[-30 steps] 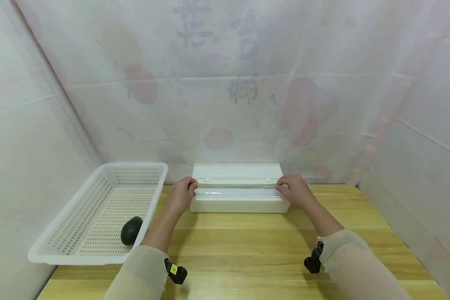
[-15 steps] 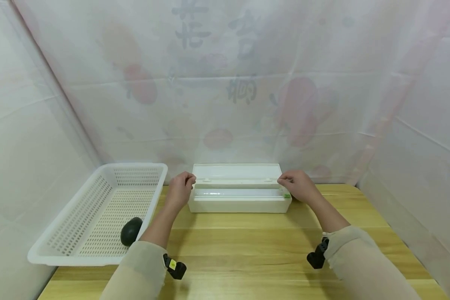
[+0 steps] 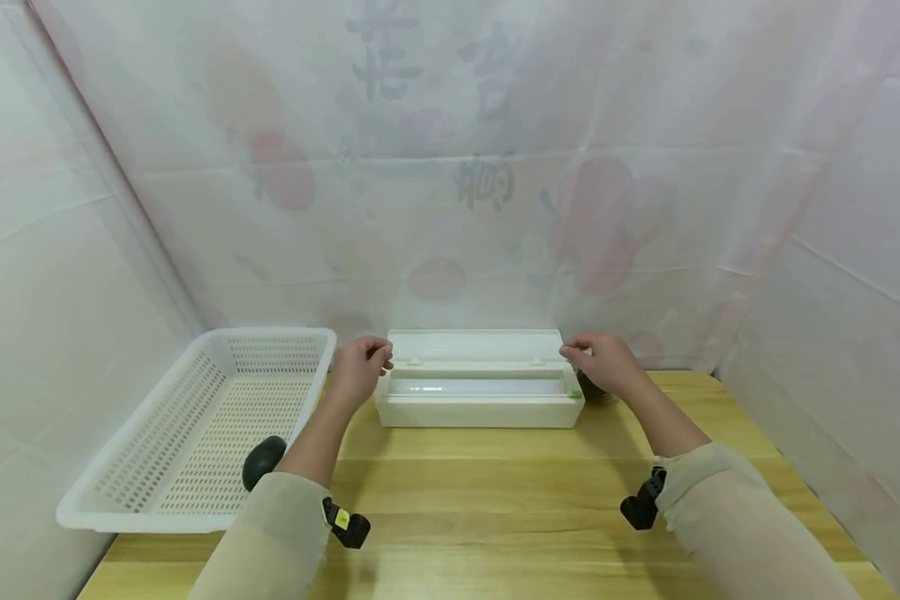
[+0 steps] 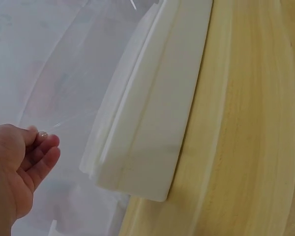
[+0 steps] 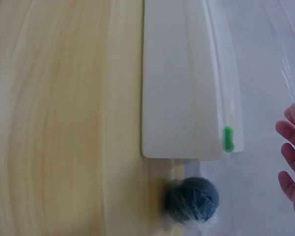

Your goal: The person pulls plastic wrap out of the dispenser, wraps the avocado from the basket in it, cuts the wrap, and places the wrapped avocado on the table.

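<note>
A white cling film dispenser [image 3: 480,414] stands at the back of the table with its lid [image 3: 476,343] tipped up and the roll [image 3: 476,387] visible inside. Past its left end, my left hand [image 3: 360,368] pinches an edge of clear cling film [image 4: 71,118] between thumb and fingers. My right hand [image 3: 602,362] pinches the film's other side beyond the right end, its thumb and index fingertip together in the right wrist view. The sheet spans above the dispenser and is nearly invisible from the head. A green cutter slide [image 5: 228,139] sits at the dispenser's right end.
A dark, rounded fruit wrapped in film [image 5: 191,199] lies beside the dispenser's right end, partly behind my right hand. On the left stands a white perforated basket [image 3: 318,367] with a dark green, avocado-like fruit [image 3: 264,461] inside. A printed curtain [image 3: 450,208] hangs behind the table.
Both hands have risen slightly and spread outward from the dispenser's ends, the film between them. The green slide and the wrapped fruit have come into sight on the right.
</note>
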### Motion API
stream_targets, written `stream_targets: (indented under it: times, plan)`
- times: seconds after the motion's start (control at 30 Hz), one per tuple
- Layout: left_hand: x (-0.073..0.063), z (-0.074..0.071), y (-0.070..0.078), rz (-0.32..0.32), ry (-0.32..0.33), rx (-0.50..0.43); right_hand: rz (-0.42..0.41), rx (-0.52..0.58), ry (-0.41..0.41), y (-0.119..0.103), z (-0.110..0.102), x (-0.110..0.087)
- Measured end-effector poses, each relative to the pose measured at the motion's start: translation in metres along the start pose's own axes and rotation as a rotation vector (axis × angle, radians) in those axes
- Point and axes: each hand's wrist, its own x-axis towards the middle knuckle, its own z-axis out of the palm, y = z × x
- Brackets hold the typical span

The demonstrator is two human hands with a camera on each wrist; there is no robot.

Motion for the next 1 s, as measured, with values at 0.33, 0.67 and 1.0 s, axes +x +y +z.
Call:
stream_targets:
  times: [0.33, 0.67, 1.0]
  plan:
    - [0.003, -0.005, 0.006, 0.118, -0.049, 0.118, 0.000, -0.011, 0.013, -0.006, -0.010, 0.006]
    - [0.005, -0.003, 0.008, 0.133, 0.067, 0.232, 0.012, -0.025, 0.006, -0.010, -0.015, 0.009]
    - [0.000, 0.020, -0.003, 0.199, -0.225, 0.391, 0.039, -0.014, -0.012, -0.013, -0.019, 0.011]
